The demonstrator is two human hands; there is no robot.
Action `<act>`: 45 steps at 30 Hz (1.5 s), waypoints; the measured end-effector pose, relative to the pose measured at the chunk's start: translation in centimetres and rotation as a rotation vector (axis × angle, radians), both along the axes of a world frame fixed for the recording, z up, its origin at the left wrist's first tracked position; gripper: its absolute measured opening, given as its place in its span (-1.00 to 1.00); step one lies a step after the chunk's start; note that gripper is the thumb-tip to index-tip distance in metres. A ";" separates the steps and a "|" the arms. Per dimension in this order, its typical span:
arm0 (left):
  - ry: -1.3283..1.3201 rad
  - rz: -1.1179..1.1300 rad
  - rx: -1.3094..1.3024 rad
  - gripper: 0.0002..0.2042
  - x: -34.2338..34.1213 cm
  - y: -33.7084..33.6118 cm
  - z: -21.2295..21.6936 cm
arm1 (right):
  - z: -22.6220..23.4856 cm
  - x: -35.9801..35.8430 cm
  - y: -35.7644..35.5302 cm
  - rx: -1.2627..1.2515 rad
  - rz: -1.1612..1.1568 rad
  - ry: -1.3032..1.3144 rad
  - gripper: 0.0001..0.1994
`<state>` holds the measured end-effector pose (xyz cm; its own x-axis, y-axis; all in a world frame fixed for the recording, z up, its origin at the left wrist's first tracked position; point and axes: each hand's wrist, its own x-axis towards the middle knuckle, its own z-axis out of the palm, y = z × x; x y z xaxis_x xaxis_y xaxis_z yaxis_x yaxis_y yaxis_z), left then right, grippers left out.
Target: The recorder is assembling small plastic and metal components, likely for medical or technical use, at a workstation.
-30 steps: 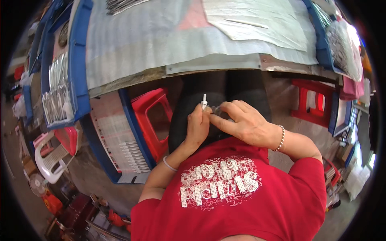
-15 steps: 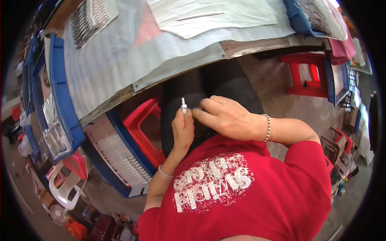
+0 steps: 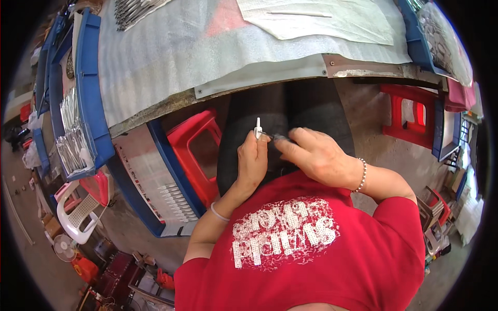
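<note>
Above my lap, my left hand [image 3: 252, 161] pinches a small white plastic piece [image 3: 258, 127] with a narrow upright tip. Beside it, my right hand [image 3: 326, 161] is closed, with fingers curled and a little blurred. From those fingers a thin dark rod-like thing [image 3: 266, 135] reaches over to the white piece and seems to touch it. The grip of this thin thing is mostly hidden, and its exact kind cannot be made out.
Ahead is a workbench [image 3: 155, 67] covered in pale sheeting, with a thin stick [image 3: 298, 13] on white paper. Blue trays [image 3: 93, 88] of slim metallic pieces stand left. A lower blue tray [image 3: 171, 171] and red stool [image 3: 192, 135] sit beside my legs; another red stool [image 3: 410, 114] stands right.
The view has shifted, so bench and hands sit differently in the picture. My left hand still pinches the white piece; my right fingers have drawn slightly away from it, showing more of the dark thing.
</note>
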<state>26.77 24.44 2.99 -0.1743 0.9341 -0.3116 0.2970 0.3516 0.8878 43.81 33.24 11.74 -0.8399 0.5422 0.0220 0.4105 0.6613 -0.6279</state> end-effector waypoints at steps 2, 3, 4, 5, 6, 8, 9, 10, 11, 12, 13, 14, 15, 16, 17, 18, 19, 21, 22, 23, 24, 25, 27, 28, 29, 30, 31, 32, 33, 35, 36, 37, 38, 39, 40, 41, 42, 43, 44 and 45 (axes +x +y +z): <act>-0.070 0.035 -0.029 -0.82 0.0 0.2 -0.3 | -0.8 -0.6 0.1 0.153 -0.019 0.259 -0.69; -0.073 0.039 -0.032 -0.82 -0.1 0.2 -0.4 | -0.3 -0.3 -0.2 -0.021 -0.068 0.040 -0.69; -0.083 0.046 -0.048 -0.82 -0.2 0.2 -0.4 | 0.6 -0.1 -0.4 -0.193 -0.113 -0.178 -0.68; -0.093 0.052 -0.063 -0.83 -0.2 0.1 -0.4 | 0.7 -0.1 -0.1 -0.262 -0.141 -0.269 -0.64; -0.094 0.060 -0.065 -0.83 -0.2 0.1 -0.3 | 0.6 -0.2 -0.1 -0.263 -0.133 -0.271 -0.64; -0.079 0.047 -0.048 -0.82 0.0 0.1 -0.2 | 0.3 -0.3 -0.2 -0.009 -0.090 0.033 -0.63; -0.082 0.050 -0.050 -0.82 0.0 0.1 -0.3 | 0.4 -0.6 -0.1 -0.011 -0.087 0.030 -0.63; -0.083 0.054 -0.038 -0.82 0.0 0.1 -0.5 | 0.6 -1.2 0.1 0.041 -0.115 0.079 -0.62; -0.085 0.057 -0.027 -0.82 0.0 0.0 -0.6 | 0.7 -1.5 0.2 0.093 -0.143 0.129 -0.61; -0.086 0.067 -0.029 -0.82 0.0 -0.1 -0.5 | 0.4 -0.6 -0.2 -0.038 -0.120 -0.111 -0.56; -0.077 0.047 -0.025 -0.82 -0.1 0.0 -0.3 | 0.4 -0.4 -0.1 -0.038 -0.113 -0.113 -0.56; -0.069 0.028 -0.020 -0.81 -0.1 0.0 -0.1 | 0.4 -0.3 0.0 -0.021 -0.077 -0.083 -0.58; -0.070 0.036 -0.021 -0.81 -0.2 0.1 -0.1 | 0.4 -0.4 0.1 -0.004 -0.040 -0.052 -0.59; -0.078 0.039 -0.017 -0.81 -0.2 0.2 -0.2 | 0.3 -0.4 0.2 -0.006 -0.035 -0.055 -0.59; -0.087 0.043 -0.013 -0.81 -0.1 0.2 -0.2 | 0.1 -0.6 0.2 0.038 -0.017 -0.102 -0.60; -0.089 0.048 -0.015 -0.81 -0.1 0.0 -0.3 | 0.0 -0.7 0.2 0.082 0.001 -0.149 -0.62; -0.092 0.054 -0.009 -0.82 -0.1 0.0 -0.5 | -0.1 -0.9 0.0 0.083 0.002 -0.155 -0.62; -0.100 0.062 -0.002 -0.83 0.0 0.0 -0.7 | -0.3 -1.4 -0.6 -0.012 -0.002 -0.294 -0.64; -0.096 0.053 0.007 -0.84 -0.1 0.1 -0.7 | -0.5 -1.7 -0.7 -0.018 -0.023 -0.303 -0.68; -0.091 0.044 0.015 -0.85 -0.2 0.2 -0.6 | -1.0 -1.6 -0.6 -0.020 -0.026 -0.304 -0.68; -0.092 0.040 0.014 -0.85 -0.1 0.1 -0.4 | -1.6 -1.5 -0.6 -0.025 -0.047 -0.345 -0.73; -0.073 0.026 0.012 -0.86 0.0 0.0 -0.1 | -2.2 -1.5 -0.4 -0.027 -0.065 -0.384 -0.77; -0.071 0.024 0.025 -0.88 -0.2 0.0 -0.5 | -3.0 -2.1 -0.1 -0.053 -0.112 -0.326 -0.78; -0.072 0.027 0.022 -0.88 -0.1 0.0 -0.4 | -3.2 -2.5 0.0 -0.148 -0.184 -0.136 -0.81; -0.070 0.029 0.002 -0.88 -0.1 0.1 -0.3 | -3.5 -2.9 0.0 -0.243 -0.254 0.054 -0.84; -0.068 0.030 -0.018 -0.89 0.0 0.0 -0.3 | -3.7 -3.2 -0.1 -0.247 -0.251 0.052 -0.84; -0.068 0.032 -0.020 -0.89 -0.1 0.1 -0.4 | -3.9 -3.6 -0.2 -0.260 -0.274 0.112 -0.83; -0.056 0.034 0.044 -0.90 0.0 0.1 -0.6 | -4.2 -3.9 -0.3 -0.273 -0.298 0.172 -0.82; -0.044 0.035 0.108 -0.90 0.0 0.0 -0.7 | -4.6 -4.1 -0.4 -0.275 -0.297 0.172 -0.82; -0.044 0.043 0.112 -0.92 0.1 0.1 -0.5 | -5.5 -4.3 -0.6 -0.248 -0.313 0.188 -0.83; -0.043 0.050 0.118 -0.94 0.1 0.1 -0.4 | -5.6 -4.4 -0.7 -0.249 -0.313 0.188 -0.83; -0.044 0.051 0.116 -0.94 0.1 0.1 -0.4 | -5.8 -4.5 -0.8 -0.245 -0.315 0.196 -0.83; -0.010 0.042 0.123 -0.95 0.2 0.0 -0.4 | -5.8 -4.5 -0.9 -0.241 -0.317 0.204 -0.83; 0.025 0.033 0.131 -0.96 0.2 -0.1 -0.4 | -5.9 -4.5 -1.0 -0.242 -0.317 0.203 -0.83; 0.023 0.034 0.131 -0.96 0.2 -0.2 -0.5 | -6.0 -4.6 -1.0 -0.223 -0.302 0.209 -0.84; 0.077 0.017 0.160 -0.96 0.3 -0.3 -0.7 | -6.0 -4.6 -1.1 -0.205 -0.288 0.215 -0.84; 0.131 0.000 0.189 -0.96 0.3 -0.4 -0.8 | -6.0 -4.5 -1.1 -0.203 -0.289 0.214 -0.84; 0.131 -0.005 0.191 -0.96 0.2 -0.4 -0.6 | -6.1 -4.4 -0.9 -0.214 -0.258 0.225 -0.84; 0.063 -0.007 0.182 -0.94 0.0 -0.4 -0.4 | -6.1 -4.2 -0.7 -0.224 -0.228 0.236 -0.84; -0.004 -0.011 0.172 -0.91 -0.1 -0.3 0.0 | -6.1 -3.8 -0.5 -0.221 -0.233 0.238 -0.84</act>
<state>26.68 24.11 2.96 -0.1631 0.9755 -0.1476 0.2959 0.1911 0.9359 39.99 32.77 5.61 -0.6794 0.7311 0.0626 0.3595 0.4061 -0.8401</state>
